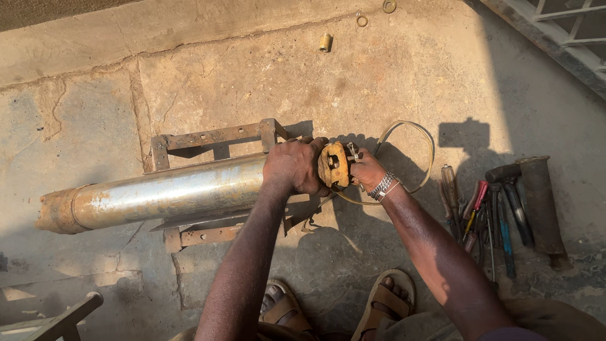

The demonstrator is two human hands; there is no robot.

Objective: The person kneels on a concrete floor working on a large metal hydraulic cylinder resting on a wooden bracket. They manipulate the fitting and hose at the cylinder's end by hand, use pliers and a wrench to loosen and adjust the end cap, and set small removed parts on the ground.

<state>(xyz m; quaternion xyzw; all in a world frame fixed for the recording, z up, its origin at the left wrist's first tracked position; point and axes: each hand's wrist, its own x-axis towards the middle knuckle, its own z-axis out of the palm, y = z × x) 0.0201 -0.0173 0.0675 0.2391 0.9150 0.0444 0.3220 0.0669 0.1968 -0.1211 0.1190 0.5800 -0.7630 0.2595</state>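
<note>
A long metal cylinder [170, 192], silvery with a rusted far end at the left of the frame, lies on its side across a rusty angle-iron frame [208, 142] on the concrete floor [391, 69]. At the cylinder's near end, in the middle of the frame, sits a rust-coloured end fitting [333, 165] with bolts or studs standing out of it. The left hand [295, 165] is wrapped over the cylinder's end just beside that fitting, its grip pressed closed around the tube and steadying it. The right hand [366, 170], with a metal bracelet on the wrist, has its fingers pinched on the fitting's right side; what exactly they pinch, a nut or a stud, is too small to tell. A thin cable [410, 136] loops from behind the fitting out to the right and back. Judged from how things lie, the fitting is still seated on the cylinder, so the work on this end looks to be in its middle. A small brass piece [326, 42] and two rings [389, 5] lie loose at the top of the frame, apart from the cylinder. A row of hand tools [486, 215] lies untouched at the right, beside a dark tube piece [541, 202].
</note>
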